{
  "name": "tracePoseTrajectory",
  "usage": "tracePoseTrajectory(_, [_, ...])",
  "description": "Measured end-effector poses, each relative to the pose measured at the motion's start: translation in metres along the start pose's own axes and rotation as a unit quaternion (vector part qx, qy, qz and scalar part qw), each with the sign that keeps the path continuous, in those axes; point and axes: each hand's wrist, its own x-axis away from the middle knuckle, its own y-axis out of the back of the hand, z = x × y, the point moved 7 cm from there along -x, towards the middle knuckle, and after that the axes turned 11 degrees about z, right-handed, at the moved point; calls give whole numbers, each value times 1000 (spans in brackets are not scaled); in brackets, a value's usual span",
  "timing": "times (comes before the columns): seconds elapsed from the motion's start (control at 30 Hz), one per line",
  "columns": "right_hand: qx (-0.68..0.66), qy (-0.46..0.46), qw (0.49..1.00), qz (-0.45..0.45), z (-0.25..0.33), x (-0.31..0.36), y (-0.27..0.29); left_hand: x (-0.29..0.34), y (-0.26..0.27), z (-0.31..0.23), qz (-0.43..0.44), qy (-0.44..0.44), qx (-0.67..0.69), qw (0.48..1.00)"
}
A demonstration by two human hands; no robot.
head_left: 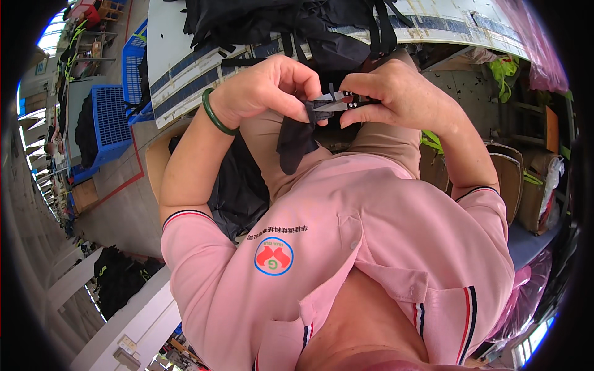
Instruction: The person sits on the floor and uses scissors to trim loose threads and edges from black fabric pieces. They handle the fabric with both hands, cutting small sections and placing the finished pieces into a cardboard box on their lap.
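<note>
My left hand [267, 89], with a dark green bangle [218, 114] at the wrist, pinches a small black fabric piece [294, 145] above my lap. The piece's rounded end hangs down. Between the thumb and fingers of my right hand [399, 93] is a pair of thread snips [337, 105], with silver blades and dark handles. The blades point left and lie against the fabric beside my left fingertips. Whether they are cutting a thread, I cannot tell.
Black fabric [266, 21] lies heaped on the worn white table [170, 80] ahead, its straps hanging over the edge. Blue plastic crates [111, 127] stand at left. More black cloth [238, 185] lies beside my leg. Cardboard boxes [504, 176] are at right.
</note>
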Motion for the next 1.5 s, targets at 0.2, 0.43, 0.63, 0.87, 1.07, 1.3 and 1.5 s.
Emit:
tracePoseTrajectory(0.2, [4,11,1000,-8,-5,4,-2,-2,-3,3,-4,18,-4,1000])
tracePoseTrajectory(0.43, [3,-6,999,48,4,0,-2,-7,-2,10,8,33,-13,999])
tracePoseTrajectory(0.63, [25,-15,998,55,1,0,-3,-6,-2,10,-1,43,-24,999])
tracePoseTrajectory(0.87, [34,-20,998,42,-6,4,-1,-3,0,9,-19,50,-41,998])
tracePoseTrajectory(1.07, [27,3,998,48,-5,3,-3,-2,-4,6,-12,45,-28,999])
tracePoseTrajectory(1.3, [16,20,999,40,-2,4,-6,-3,-5,10,-26,61,-20,998])
tracePoseTrajectory(1.5, [29,18,998,54,3,2,-7,-7,-6,16,-9,61,-26,998])
